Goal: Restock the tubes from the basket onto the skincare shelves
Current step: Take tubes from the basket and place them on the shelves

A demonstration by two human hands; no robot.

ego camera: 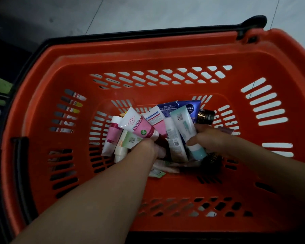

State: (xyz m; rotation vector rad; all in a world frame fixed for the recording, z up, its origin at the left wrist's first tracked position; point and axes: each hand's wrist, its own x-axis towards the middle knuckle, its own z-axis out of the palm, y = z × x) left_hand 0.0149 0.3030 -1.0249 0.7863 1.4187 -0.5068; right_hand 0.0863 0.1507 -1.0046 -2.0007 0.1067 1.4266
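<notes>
Restocking judged barely begun: tubes (pixel 113 136) lie piled in the orange basket (pixel 148 50).
A pink Softto tube (pixel 139 125) is gripped by the left hand (pixel 146 148) at 9 o'clock, a teal tube (pixel 187 131) by the right hand (pixel 206 138) at 3 o'clock; shelves unseen.

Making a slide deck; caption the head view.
Left hand and right hand grip tubes in the orange basket.

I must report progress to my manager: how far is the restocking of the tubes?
Done: cannot tell, no shelf is in view. In hand: the left hand grips a pink-and-white plastic tube, the right hand grips a pale teal plastic tube, both low inside the orange plastic basket. Left: many tubes lie on its floor, such as a dark blue tube.
</notes>
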